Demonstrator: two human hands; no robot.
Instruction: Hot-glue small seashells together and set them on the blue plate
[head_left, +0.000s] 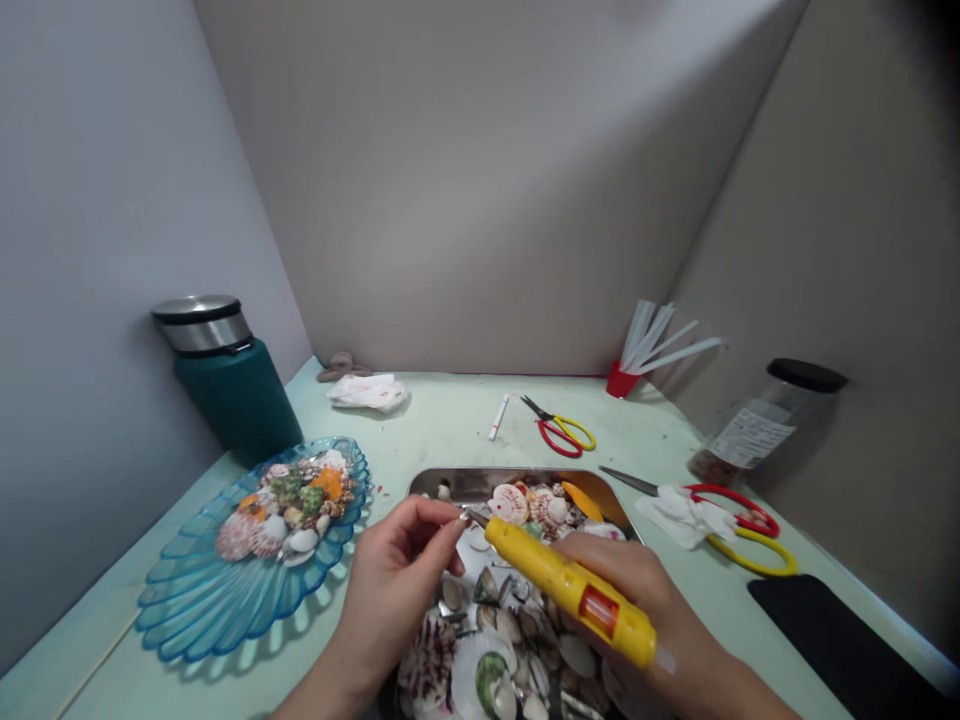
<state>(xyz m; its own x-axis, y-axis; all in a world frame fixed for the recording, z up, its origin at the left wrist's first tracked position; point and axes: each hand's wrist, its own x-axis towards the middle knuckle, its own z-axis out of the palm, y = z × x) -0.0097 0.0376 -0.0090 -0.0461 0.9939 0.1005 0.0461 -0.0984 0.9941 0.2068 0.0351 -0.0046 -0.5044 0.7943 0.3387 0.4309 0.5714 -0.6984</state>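
Observation:
In my right hand (pixel 637 580) is a yellow hot glue gun (pixel 570 585), its metal nozzle pointing left. My left hand (pixel 401 570) pinches a tiny pale piece (pixel 463 516) between thumb and forefinger, right at the nozzle's tip. The piece is too small to name. Beneath both hands lies a metal tray (pixel 457 485) filled with mixed seashells (pixel 517 640). To the left, a blue scalloped glass plate (pixel 195 600) bears a cluster of shells (pixel 296 505) in white, pink, orange and green.
Behind the plate stands a green flask (pixel 240 390). Small scissors (pixel 559 428) and a white stick (pixel 499 418) lie beyond the tray. Larger scissors (pixel 750 535) with crumpled tissue (pixel 686 515), a lidded jar (pixel 765 425), a black phone-like slab (pixel 832 640) and a red cup of glue sticks (pixel 622 380) occupy the right side.

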